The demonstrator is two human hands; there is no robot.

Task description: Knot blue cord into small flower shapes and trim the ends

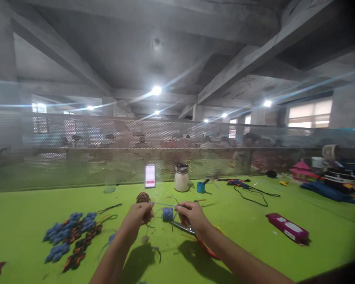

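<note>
A strand of blue yarn [164,204] is stretched taut between my two hands. My left hand [140,215] pinches one end of it, fingers curled. My right hand [192,215] closes thumb and forefinger where the strand meets a thin stick like a crochet hook [176,199], its tip pointing up and left. Between and just below the hands sits a small blue yarn ball [167,214]. Scissors with red handles [208,250] lie beneath my right hand and forearm, partly hidden. Behind my left hand rests a brown multicoloured yarn ball [142,197].
Blue and dark-orange crocheted pieces [71,234] lie left on the green table [242,252]. A phone [150,176], cream jar [181,179] and small teal pot [200,187] stand behind. Dark cords [254,192] and a magenta box [288,228] are at right. A perforated screen [154,134] borders the back.
</note>
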